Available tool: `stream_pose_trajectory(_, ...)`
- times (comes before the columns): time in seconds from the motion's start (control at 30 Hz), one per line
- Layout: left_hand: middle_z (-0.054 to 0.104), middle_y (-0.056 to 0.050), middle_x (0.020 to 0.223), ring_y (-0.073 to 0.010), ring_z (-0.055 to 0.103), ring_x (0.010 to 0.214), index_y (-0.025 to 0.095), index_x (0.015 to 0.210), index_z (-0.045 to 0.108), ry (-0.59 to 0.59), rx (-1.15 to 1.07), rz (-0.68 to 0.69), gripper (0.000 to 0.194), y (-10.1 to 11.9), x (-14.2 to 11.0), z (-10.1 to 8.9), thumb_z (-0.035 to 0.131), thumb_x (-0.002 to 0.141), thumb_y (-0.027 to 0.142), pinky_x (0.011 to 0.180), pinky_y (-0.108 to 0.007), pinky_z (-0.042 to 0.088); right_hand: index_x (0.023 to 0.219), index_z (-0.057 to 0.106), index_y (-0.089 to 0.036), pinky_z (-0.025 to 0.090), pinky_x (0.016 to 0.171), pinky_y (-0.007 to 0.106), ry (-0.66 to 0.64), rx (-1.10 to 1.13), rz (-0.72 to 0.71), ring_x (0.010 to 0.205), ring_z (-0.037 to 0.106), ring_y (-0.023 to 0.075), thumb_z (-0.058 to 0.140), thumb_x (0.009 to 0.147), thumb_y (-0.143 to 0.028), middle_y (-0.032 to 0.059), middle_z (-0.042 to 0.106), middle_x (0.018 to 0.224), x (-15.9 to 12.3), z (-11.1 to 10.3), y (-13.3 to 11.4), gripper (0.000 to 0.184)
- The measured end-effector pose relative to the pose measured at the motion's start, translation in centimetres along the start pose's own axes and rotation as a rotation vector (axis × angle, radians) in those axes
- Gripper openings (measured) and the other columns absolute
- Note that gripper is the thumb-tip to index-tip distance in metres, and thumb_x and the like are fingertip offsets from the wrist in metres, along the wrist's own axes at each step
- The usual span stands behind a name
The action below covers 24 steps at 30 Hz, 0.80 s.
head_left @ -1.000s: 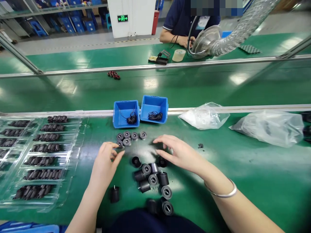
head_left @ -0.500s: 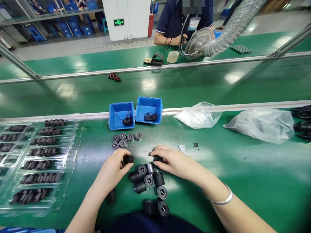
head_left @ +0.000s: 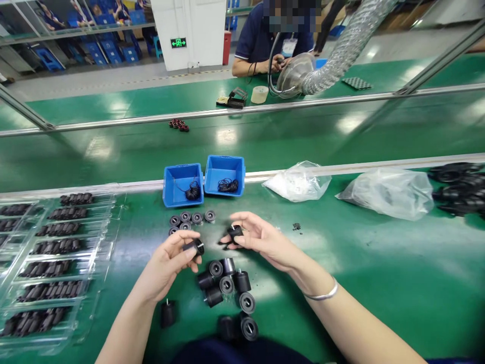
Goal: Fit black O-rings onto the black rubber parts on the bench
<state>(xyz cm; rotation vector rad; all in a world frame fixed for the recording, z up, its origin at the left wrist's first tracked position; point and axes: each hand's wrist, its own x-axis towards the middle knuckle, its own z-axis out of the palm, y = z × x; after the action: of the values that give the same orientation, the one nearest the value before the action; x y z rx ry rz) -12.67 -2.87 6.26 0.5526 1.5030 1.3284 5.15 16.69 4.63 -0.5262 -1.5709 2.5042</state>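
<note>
My left hand [head_left: 170,260] is closed on a black cylindrical part [head_left: 194,246], tilted so a small white pin shows at its right end. To its right, my right hand [head_left: 263,240] pinches another short black cylindrical part [head_left: 235,231] with a white pin pointing up. The two parts are apart, both above the green bench. Just below the hands is a cluster of similar black cylinders [head_left: 226,284], some upright with ringed ends up, others on their sides. A single black cylinder [head_left: 167,313] stands near my left wrist. Behind my left hand sit several ringed black pieces [head_left: 197,218].
Two blue bins [head_left: 184,199] [head_left: 226,189] hold thin black rings. Clear trays [head_left: 96,263] of black parts lie left. Tiny black bits [head_left: 296,227] and plastic bags [head_left: 299,184] [head_left: 394,194] are right. Across the bench, a person [head_left: 257,50] sits beside an exhaust hose [head_left: 337,60].
The cylinder in my left hand has turned, bringing its white pin into sight. My right hand has lifted and now shows a pinned black part. The view has shifted slightly.
</note>
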Motion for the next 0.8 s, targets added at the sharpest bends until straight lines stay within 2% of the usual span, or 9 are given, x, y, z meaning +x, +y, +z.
stream_pose_trajectory(0.07, 0.063, -0.007, 0.102, -0.0193, 0.066, 0.083, 0.026, 0.123, 0.061, -0.01, -0.11, -0.027, 0.042, 0.0, -0.2, -0.1, 0.07, 0.083, 0.038, 0.071, -0.033, 0.057, 0.134, 0.051, -0.026, 0.053, 0.098, 0.044, 0.034, 0.125, 0.019, 0.105, 0.069, 0.0209, 0.075, 0.083, -0.031, 0.0042, 0.064, 0.111, 0.2, 0.5, 0.1, 0.057)
stream_pose_trajectory(0.1, 0.063, -0.007, 0.103, -0.0199, 0.067, 0.084, 0.026, 0.122, 0.062, -0.016, -0.146, -0.035, 0.042, 0.0, -0.2, -0.1, 0.07, 0.082, 0.038, 0.073, -0.034, 0.058, 0.133, 0.054, -0.025, 0.053, 0.098, 0.043, 0.054, 0.159, 0.033, 0.104, 0.069, 0.0203, 0.075, 0.083, -0.031, 0.0041, 0.065, 0.109, 0.3, 0.6, 0.1, 0.054)
stream_pose_trajectory(0.23, 0.066, -0.004, 0.091, -0.0208, 0.069, 0.086, 0.024, 0.109, 0.065, -0.045, -0.239, -0.024, 0.029, 0.2, -0.2, 0.1, 0.07, 0.084, 0.037, 0.079, -0.036, 0.059, 0.109, 0.07, -0.018, 0.057, 0.083, 0.028, 0.157, 0.267, 0.093, 0.087, 0.066, 0.0134, 0.076, 0.082, -0.03, 0.0045, 0.068, 0.099, 0.8, 0.7, 0.7, 0.031)
stream_pose_trajectory(0.33, 0.069, -0.005, 0.091, -0.0216, 0.07, 0.091, 0.022, 0.104, 0.063, -0.026, -0.201, 0.019, 0.024, 0.3, 0.1, 0.3, 0.07, 0.085, 0.035, 0.084, -0.036, 0.058, 0.101, 0.069, -0.015, 0.056, 0.074, 0.025, 0.182, 0.422, 0.148, 0.075, 0.063, 0.0106, 0.076, 0.081, -0.034, 0.0034, 0.067, 0.092, 1.1, 0.6, 1.0, 0.027)
stream_pose_trajectory(0.43, 0.07, -0.007, 0.1, -0.0215, 0.071, 0.094, 0.019, 0.095, 0.061, 0.099, -0.066, 0.087, 0.022, 0.3, 0.3, 0.5, 0.073, 0.083, 0.035, 0.086, -0.036, 0.057, 0.097, 0.066, -0.015, 0.056, 0.074, 0.026, 0.186, 0.435, 0.157, 0.075, 0.063, 0.0113, 0.072, 0.084, -0.037, 0.0039, 0.065, 0.088, 1.2, 0.6, 1.1, 0.027)
stream_pose_trajectory(0.53, 0.067, -0.007, 0.112, -0.0231, 0.07, 0.101, 0.021, 0.091, 0.057, 0.254, 0.106, 0.246, 0.024, 0.0, 0.6, 0.8, 0.074, 0.08, 0.032, 0.09, -0.039, 0.056, 0.102, 0.063, -0.016, 0.054, 0.071, 0.027, 0.202, 0.202, 0.073, 0.072, 0.061, 0.0111, 0.07, 0.086, -0.04, 0.0028, 0.063, 0.088, 1.5, 0.8, 1.5, 0.03)
stream_pose_trajectory(0.6, 0.067, -0.006, 0.115, -0.0239, 0.067, 0.108, 0.024, 0.104, 0.058, 0.32, 0.361, 0.394, 0.026, -0.2, 0.9, 0.9, 0.071, 0.083, 0.031, 0.096, -0.042, 0.052, 0.11, 0.059, -0.018, 0.054, 0.067, 0.028, 0.232, -0.115, -0.033, 0.068, 0.058, 0.0104, 0.071, 0.085, -0.038, 0.0018, 0.062, 0.091, 1.8, 0.8, 2.0, 0.034)
stream_pose_trajectory(0.7, 0.069, -0.006, 0.117, -0.0261, 0.063, 0.112, 0.029, 0.121, 0.06, 0.342, 0.908, 0.586, 0.032, -0.7, 1.6, 1.1, 0.066, 0.089, 0.028, 0.099, -0.047, 0.045, 0.122, 0.053, -0.022, 0.055, 0.07, 0.032, 0.244, -0.647, -0.201, 0.069, 0.058, 0.0119, 0.069, 0.084, -0.025, 0.0029, 0.06, 0.1, 2.4, 0.9, 3.2, 0.041)
stream_pose_trajectory(0.8, 0.07, -0.008, 0.117, -0.027, 0.063, 0.11, 0.025, 0.119, 0.063, 0.313, 1.205, 0.672, 0.026, -1.5, 2.4, 1.2, 0.06, 0.093, 0.023, 0.093, -0.044, 0.042, 0.13, 0.047, -0.025, 0.057, 0.08, 0.038, 0.174, -0.94, -0.316, 0.082, 0.061, 0.0163, 0.062, 0.088, -0.016, 0.0051, 0.058, 0.107, 2.8, 1.2, 4.3, 0.046)
